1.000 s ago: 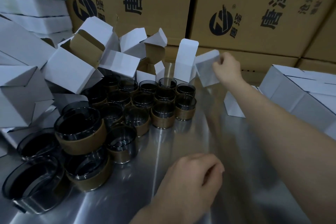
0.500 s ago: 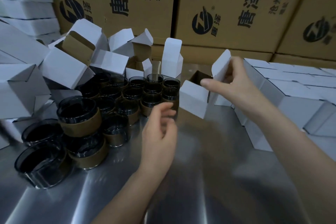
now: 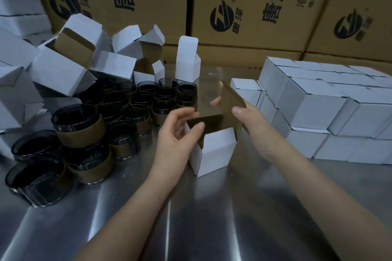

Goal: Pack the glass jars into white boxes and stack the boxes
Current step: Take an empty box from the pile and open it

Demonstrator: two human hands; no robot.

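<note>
An open white box point(image 3: 214, 150) with a brown inside stands on the steel table point(image 3: 212, 218) in front of me. My right hand point(image 3: 244, 116) grips its raised lid flap. At the box's left edge, my left hand point(image 3: 180, 133) holds the rim with thumb and fingers. Several dark glass jars point(image 3: 78, 125) with brown paper bands crowd the table to the left. No jar shows inside the box.
Empty open white boxes point(image 3: 61, 70) lie heaped at the back left. Closed white boxes point(image 3: 318, 104) are stacked in rows at the right. Large brown cartons point(image 3: 244, 6) with printed logos form a wall behind.
My right hand brought the open box from the back toward me and set it on the table. My left hand moved up and took hold of its left edge.
</note>
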